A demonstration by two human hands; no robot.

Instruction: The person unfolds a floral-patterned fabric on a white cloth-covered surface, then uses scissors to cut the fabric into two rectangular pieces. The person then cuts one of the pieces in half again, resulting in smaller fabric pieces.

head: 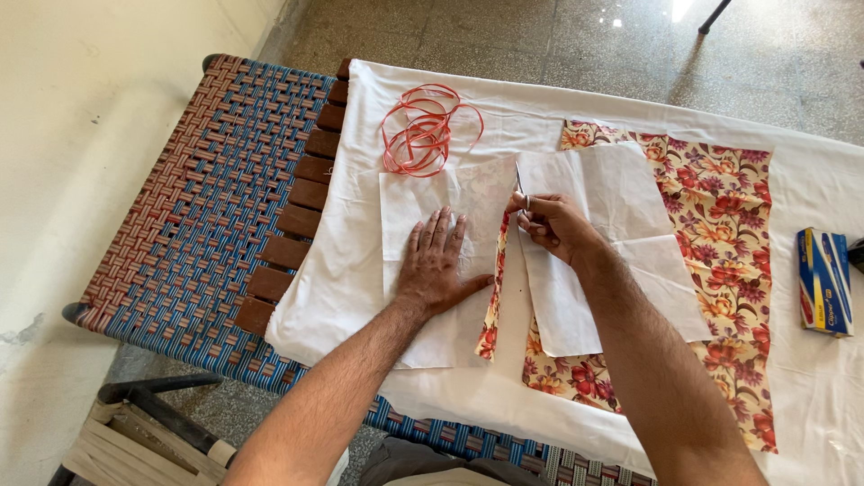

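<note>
My left hand [434, 263] lies flat, fingers together, on a white paper sheet [423, 193] that covers a cut-off strip of floral fabric [492, 310]. My right hand [551, 225] grips small scissors [520, 185], blades pointing away from me at the far end of the cut. The cut runs between that strip and the larger floral fabric piece [720, 225], which carries a second white paper sheet [612, 243]. Both pieces rest on a white cloth [342, 270].
A coil of red-orange ribbon [425, 130] lies beyond the paper. A blue and yellow box [824, 281] sits at the right edge. The white cloth covers a woven cot [193, 189] with wooden slats. A chair frame [135, 423] stands lower left.
</note>
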